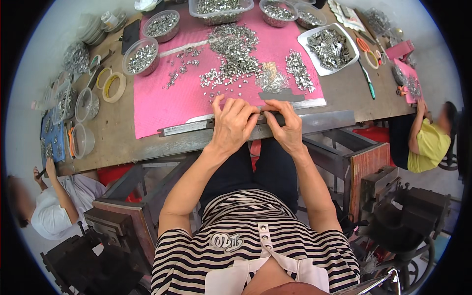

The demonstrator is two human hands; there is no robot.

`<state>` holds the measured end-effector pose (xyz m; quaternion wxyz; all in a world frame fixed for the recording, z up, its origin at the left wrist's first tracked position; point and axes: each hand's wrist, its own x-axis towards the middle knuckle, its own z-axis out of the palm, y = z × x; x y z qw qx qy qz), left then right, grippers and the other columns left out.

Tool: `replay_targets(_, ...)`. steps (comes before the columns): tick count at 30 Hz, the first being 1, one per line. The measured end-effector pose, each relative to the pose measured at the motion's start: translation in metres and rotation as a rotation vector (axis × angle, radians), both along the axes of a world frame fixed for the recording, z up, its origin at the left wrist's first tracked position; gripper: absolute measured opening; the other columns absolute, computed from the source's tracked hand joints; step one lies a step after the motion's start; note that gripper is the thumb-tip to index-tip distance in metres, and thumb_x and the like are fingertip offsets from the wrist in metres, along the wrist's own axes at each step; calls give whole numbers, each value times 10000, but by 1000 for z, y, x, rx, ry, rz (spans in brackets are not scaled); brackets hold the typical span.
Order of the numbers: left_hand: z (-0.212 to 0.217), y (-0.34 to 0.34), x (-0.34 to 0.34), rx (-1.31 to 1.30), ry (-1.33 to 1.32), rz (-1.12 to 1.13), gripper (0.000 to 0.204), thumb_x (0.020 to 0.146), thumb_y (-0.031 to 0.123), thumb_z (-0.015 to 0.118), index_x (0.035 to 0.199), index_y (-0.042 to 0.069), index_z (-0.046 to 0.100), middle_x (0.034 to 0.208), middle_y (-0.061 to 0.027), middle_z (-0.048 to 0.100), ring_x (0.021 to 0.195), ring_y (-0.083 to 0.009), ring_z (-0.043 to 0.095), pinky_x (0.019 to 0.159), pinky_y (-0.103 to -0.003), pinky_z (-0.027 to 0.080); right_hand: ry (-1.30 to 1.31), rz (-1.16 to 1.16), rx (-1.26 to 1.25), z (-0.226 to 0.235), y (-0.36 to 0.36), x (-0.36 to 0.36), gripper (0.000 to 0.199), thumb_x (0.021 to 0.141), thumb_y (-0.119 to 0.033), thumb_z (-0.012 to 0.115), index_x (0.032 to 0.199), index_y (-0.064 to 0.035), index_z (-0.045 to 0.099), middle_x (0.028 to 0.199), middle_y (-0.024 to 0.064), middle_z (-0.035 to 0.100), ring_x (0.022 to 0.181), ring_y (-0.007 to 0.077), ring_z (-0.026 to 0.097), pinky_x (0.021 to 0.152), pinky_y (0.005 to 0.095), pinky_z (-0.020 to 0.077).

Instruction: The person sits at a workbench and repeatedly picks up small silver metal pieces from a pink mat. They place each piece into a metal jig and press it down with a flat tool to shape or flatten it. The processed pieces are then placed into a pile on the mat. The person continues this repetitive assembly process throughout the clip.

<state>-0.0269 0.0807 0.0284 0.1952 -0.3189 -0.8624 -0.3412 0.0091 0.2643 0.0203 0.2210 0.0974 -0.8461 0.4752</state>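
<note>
My left hand (232, 120) and my right hand (286, 125) meet over the bench's near edge, thumbs and fingertips pinched close together. Whatever sits between their fingertips is too small and covered to make out. Beneath them a long grey metal bar (327, 121) runs along the edge, with a paler metal strip (186, 129) to the left. Just beyond the hands, a heap of thin silvery slivers (273, 82) lies by a flat dark grey piece (287, 97). A large pile of small shiny metal pieces (235, 49) spreads over the pink mat (155, 105).
Round plastic tubs (156, 63) and a white tray (318, 68) of metal parts stand around the mat. Tape rolls (114, 87) lie left; orange-handled scissors (364, 45) and a green-handled tool (371, 91) lie right. Co-workers sit at both sides, near machine vises (378, 189).
</note>
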Motion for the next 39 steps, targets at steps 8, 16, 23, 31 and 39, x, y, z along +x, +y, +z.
replay_targets(8, 7, -21, -13, 41, -21, 109, 76, 915, 131, 738, 986, 106, 751, 878, -14, 704, 856, -206, 632, 1080, -507, 324, -41, -51, 33, -1, -4, -5, 357, 874, -31, 761, 1219, -61, 675, 960, 79, 725, 925, 251, 665, 870, 375, 484)
replay_targets(16, 8, -30, -43, -102, -48, 123, 87, 903, 179, 750, 972, 127, 755, 890, -12, 695, 935, -221, 619, 1058, -537, 317, 28, -35, 134, 1, -8, -6, 353, 870, -72, 780, 1207, -58, 677, 935, 52, 706, 874, 244, 625, 856, 385, 445)
replay_targets(23, 0, -19, -49, -152, 1, 137, 95, 871, 186, 782, 938, 126, 749, 870, -8, 664, 925, -233, 607, 1043, -542, 320, 113, 27, 253, 12, -5, -33, 158, 885, -88, 764, 1031, -57, 715, 888, 50, 664, 892, 246, 611, 820, 390, 419)
replay_targets(31, 10, -38, -40, -51, -32, 130, 70, 872, 150, 772, 932, 120, 753, 863, -13, 665, 892, -211, 608, 1040, -516, 330, 148, -38, 519, 0, -20, -97, 92, 851, -96, 751, 924, -56, 714, 897, 84, 635, 906, 283, 613, 843, 430, 429)
replay_targets(39, 4, -67, 1, 99, -147, 91, 75, 861, 136, 778, 924, 105, 753, 853, -4, 656, 877, -209, 609, 1002, -466, 348, 134, 77, 453, 23, -30, -63, 77, 857, -70, 735, 892, -55, 668, 866, 82, 606, 885, 280, 610, 828, 417, 422)
